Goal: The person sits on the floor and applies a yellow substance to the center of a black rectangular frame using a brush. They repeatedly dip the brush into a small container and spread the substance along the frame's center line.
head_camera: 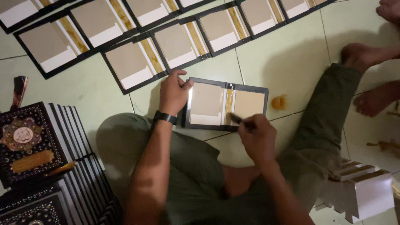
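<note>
An open black book cover [225,104] with tan board panels lies on the floor in front of me. My left hand [173,91] presses down on its left edge; a black watch is on that wrist. My right hand [257,136] holds a small dark brush [236,119], its tip touching the glossy amber glue strip along the cover's spine. The cover rests between my knees.
Several more open covers [133,62] lie in rows on the pale tiled floor at the top. A stack of dark decorated books [37,146] stands at the left. A glue blob [278,102] sits right of the cover. White book blocks [362,189] lie at lower right. Another person's bare feet [371,56] are at upper right.
</note>
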